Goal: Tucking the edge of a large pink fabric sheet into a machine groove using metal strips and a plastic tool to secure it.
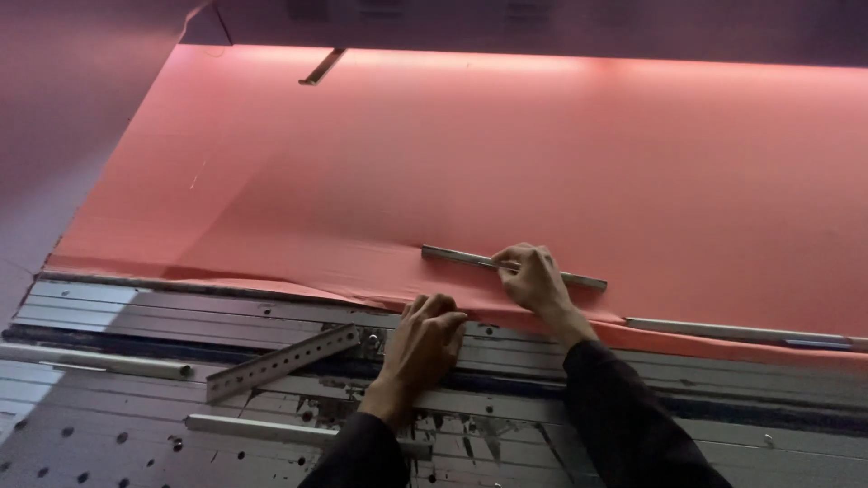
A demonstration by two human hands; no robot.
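A wide sheet of coral-red fabric (506, 163) lies spread over a long table. My right hand (535, 278) rests on a thin metal bar (452, 256) that lies on the fabric near its front edge, fingers curled over the bar's middle. My left hand (423, 348) presses the fabric's near edge, fingers bent down onto the cloth where it meets the grey metal table end (181, 312). Both arms wear dark sleeves.
A perforated metal strip (280, 361) lies slanted on the grey slatted table end, with a white tube (99, 363) to its left. Another flat metal bar (723, 330) lies along the fabric edge at the right. A small metal piece (322, 67) sits far back.
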